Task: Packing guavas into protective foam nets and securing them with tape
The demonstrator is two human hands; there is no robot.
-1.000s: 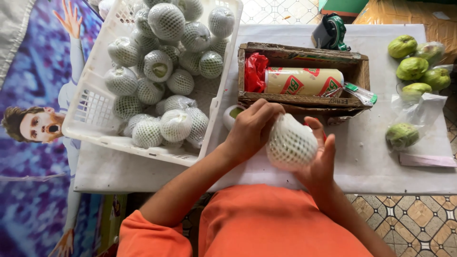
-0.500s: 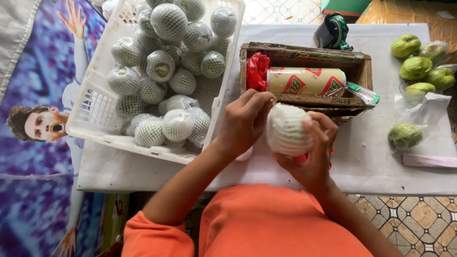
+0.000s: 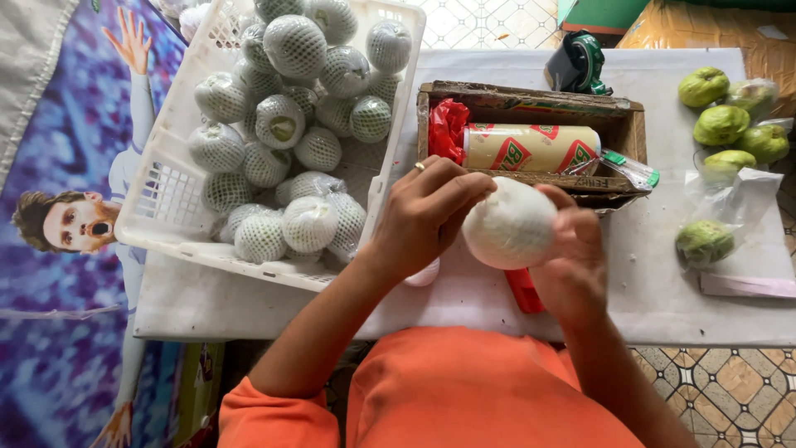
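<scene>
White plastic crate point(image 3: 166, 207) of foam-netted fruit sits far left on the table point(image 3: 663, 299). My left hand point(image 3: 423, 217) and right hand point(image 3: 574, 259) close together around one netted fruit point(image 3: 509, 223), held above the table edge just before the wooden box point(image 3: 618, 116). Bare green guavas point(image 3: 720, 124) lie far right.

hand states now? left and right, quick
Left hand: closed on the round fruit in white foam net, fingers on its left side.
Right hand: closed, cupping the same fruit from the right.
</scene>
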